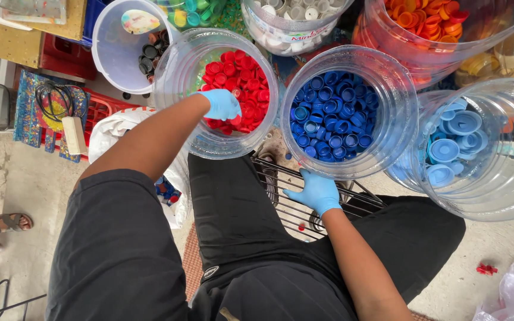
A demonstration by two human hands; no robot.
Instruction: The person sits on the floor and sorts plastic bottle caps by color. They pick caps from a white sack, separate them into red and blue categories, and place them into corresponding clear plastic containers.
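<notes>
— Left hand (222, 104) over the mouth of the clear jar (176, 98), gloved fingers curled together above the red caps (239, 83). Whether anything sits pinched inside, cannot tell.

— Right hand (315, 191)?

— Lower down, over the wire rack (281, 199), fingers loosely spread, nothing held. Just below the jar of dark blue caps (328, 116).

— Best way to handle the red jar?

— Probably keep the wrist centred over the opening, clear of the rim. Release low, near the heap, to stop caps bouncing out. One stray red piece (486, 269) already on the floor, far right.

— Risk of mixing colours?

— Likely, with jars touching side by side. Light blue caps (453, 139) right beside the dark blue, orange caps (426, 18) behind. Worth checking colour before letting go.

— Anything in the way?

— White bag (120, 128) under the left forearm, near the jar's base. Better not to lean there; could tip the jar.
</notes>
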